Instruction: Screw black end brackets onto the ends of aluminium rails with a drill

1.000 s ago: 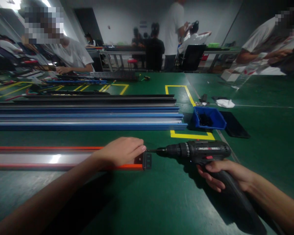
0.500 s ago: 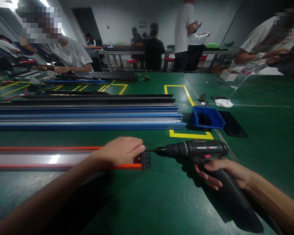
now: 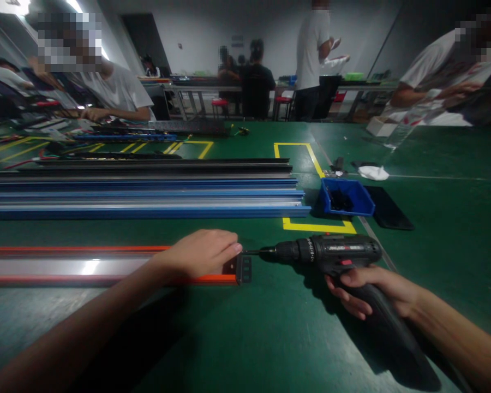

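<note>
A long orange and silver rail (image 3: 85, 266) lies across the green table in front of me, with a black end cap (image 3: 245, 269) on its right end. My left hand (image 3: 202, 252) is curled over that end of the rail and presses it down. My right hand (image 3: 372, 289) grips the handle of a black cordless drill (image 3: 331, 252). The drill lies level and points left, its bit tip at the top of the end cap, right by my left fingertips.
Several long blue and black rails (image 3: 147, 191) lie stacked behind the orange one. A blue bin (image 3: 346, 197) of dark small parts stands inside a yellow taped square, a black pad (image 3: 388, 206) beside it. Other people sit and stand at tables further back.
My hands and the drill have hardly moved. In the background a standing person in a white shirt has shifted to the right.
</note>
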### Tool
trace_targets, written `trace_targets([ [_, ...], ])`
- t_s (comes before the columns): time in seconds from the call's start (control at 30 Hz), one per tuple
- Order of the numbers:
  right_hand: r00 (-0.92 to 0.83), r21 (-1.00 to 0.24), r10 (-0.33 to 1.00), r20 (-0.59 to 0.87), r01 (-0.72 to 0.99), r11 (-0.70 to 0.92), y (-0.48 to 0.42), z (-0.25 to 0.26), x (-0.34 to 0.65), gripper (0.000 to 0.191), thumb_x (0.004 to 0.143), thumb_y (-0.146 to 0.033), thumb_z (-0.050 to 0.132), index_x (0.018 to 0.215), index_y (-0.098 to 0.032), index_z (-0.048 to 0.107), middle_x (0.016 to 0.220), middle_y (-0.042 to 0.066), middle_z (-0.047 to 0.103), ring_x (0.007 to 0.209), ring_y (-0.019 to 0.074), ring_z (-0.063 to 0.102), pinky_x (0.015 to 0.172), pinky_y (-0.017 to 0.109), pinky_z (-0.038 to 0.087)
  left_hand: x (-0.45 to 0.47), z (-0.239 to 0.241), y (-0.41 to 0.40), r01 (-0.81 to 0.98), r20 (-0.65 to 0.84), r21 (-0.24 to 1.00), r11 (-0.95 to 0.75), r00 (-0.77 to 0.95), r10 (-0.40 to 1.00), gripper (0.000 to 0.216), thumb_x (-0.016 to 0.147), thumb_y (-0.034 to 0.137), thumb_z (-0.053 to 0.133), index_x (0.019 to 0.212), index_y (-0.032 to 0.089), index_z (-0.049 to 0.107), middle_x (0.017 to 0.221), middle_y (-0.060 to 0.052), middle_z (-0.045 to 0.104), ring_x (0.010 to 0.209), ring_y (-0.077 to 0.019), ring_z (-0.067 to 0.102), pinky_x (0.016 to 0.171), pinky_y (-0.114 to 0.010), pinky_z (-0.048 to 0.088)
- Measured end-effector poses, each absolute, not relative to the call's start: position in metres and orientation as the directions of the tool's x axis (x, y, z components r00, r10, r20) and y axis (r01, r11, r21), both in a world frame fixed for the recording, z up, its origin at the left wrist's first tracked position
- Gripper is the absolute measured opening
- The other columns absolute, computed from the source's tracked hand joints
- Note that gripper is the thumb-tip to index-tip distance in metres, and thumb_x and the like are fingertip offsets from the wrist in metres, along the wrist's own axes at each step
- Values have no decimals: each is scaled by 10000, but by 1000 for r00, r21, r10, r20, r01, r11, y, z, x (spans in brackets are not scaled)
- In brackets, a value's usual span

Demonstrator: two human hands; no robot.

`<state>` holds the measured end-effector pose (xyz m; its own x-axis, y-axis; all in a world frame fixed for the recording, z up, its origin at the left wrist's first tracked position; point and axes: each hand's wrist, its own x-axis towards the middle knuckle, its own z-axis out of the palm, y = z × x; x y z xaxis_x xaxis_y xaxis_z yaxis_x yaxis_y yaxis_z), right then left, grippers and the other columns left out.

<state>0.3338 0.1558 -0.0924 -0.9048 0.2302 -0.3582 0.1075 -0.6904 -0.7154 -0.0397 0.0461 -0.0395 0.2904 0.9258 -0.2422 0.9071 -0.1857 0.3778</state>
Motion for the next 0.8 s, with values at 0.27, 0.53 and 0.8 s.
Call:
trace_targets([
  [0.27, -891, -704, 231, -390, 127, -698, 156, -92, 334, 236, 861, -272, 714, 996, -81, 745, 778, 24, 662, 466, 31, 508, 530, 190, 545, -41, -43, 47, 904, -231, 378, -199, 300, 925, 479, 1075, 495, 258, 883, 209, 590, 927, -38, 656, 817, -199, 575, 737, -333, 392],
  [0.53, -896, -702, 232, -377, 114, -703, 156, -92, 333, 233, 856, -257, 714, 992, -69, 745, 762, 27, 663, 477, 38, 521, 534, 195, 545, -41, -40, 47, 901, -236, 385, -202, 307, 922, 465, 1077, 480, 263, 880, 205, 581, 927, -36, 648, 818, -197, 569, 739, -338, 394],
  [0.8, -894, -703, 231, -384, 121, -700, 157, -92, 334, 223, 860, -258, 712, 983, -75, 744, 758, 20, 658, 476, 37, 522, 533, 199, 543, -40, -40, 46, 904, -239, 377, -201, 304, 922, 470, 1078, 481, 253, 896, 205, 587, 948, -40, 655, 834, -202, 573, 747, -341, 401],
])
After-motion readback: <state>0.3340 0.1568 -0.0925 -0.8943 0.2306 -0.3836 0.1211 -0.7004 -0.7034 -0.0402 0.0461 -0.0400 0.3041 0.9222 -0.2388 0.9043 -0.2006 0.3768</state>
